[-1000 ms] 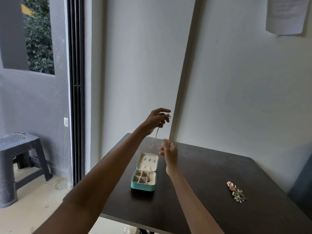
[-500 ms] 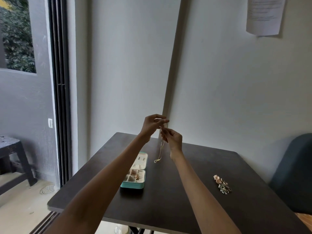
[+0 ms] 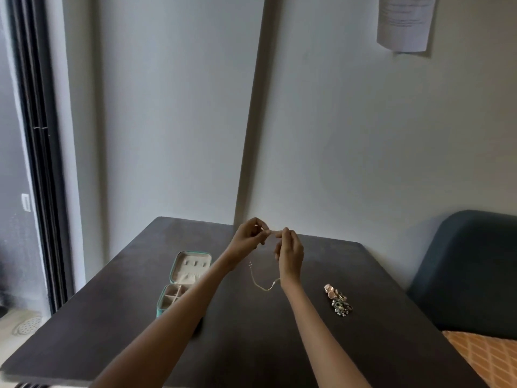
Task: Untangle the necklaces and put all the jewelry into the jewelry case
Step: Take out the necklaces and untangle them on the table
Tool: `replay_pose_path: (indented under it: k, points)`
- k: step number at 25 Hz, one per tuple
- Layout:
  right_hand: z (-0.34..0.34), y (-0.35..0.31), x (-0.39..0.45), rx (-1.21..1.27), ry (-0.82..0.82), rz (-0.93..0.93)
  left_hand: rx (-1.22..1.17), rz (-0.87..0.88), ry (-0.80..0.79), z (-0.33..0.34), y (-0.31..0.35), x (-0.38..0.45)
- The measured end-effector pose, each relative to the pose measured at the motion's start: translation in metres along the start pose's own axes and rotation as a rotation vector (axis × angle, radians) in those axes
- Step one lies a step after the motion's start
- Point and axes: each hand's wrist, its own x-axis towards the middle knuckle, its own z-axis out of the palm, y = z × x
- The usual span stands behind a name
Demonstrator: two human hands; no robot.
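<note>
A thin gold necklace [image 3: 262, 284] hangs in a loop above the dark table [image 3: 251, 345]. My left hand [image 3: 249, 238] and my right hand [image 3: 289, 247] are raised close together, fingertips almost touching, each pinching the chain near its top. The teal jewelry case [image 3: 181, 281] stands open to the left, lid tipped back, with small pieces in its cream compartments; my left forearm hides part of it. A small heap of jewelry [image 3: 338, 299] lies on the table to the right of my right arm.
A wall corner rises just behind the table. A dark blue chair back [image 3: 470, 264] stands at the right with an orange patterned cushion [image 3: 486, 357] below it. A sliding door frame [image 3: 36, 163] is at the left. A paper sheet [image 3: 404, 22] hangs on the wall.
My right hand has risen to meet the left and taken hold of the chain. Both hands came down and moved right of the case, and the necklace now hangs as a loop between them.
</note>
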Motion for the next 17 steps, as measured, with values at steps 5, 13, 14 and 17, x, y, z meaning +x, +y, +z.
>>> replay_pose_path:
  k: [5,13,14,17]
  points:
    - [-0.019,0.056,0.01,-0.165,0.051,0.091,-0.112,-0.078,-0.044,0.033,-0.049,-0.002]
    - [-0.04,0.137,0.063,-0.475,-0.082,0.257,0.331,-0.234,0.048,0.07,-0.146,0.038]
    - [-0.042,0.144,0.069,-0.509,-0.091,0.255,0.421,-0.229,0.013,0.073,-0.153,0.044]
    - [-0.043,0.167,0.089,-0.672,-0.12,0.216,0.752,-0.221,-0.096,0.076,-0.176,0.061]
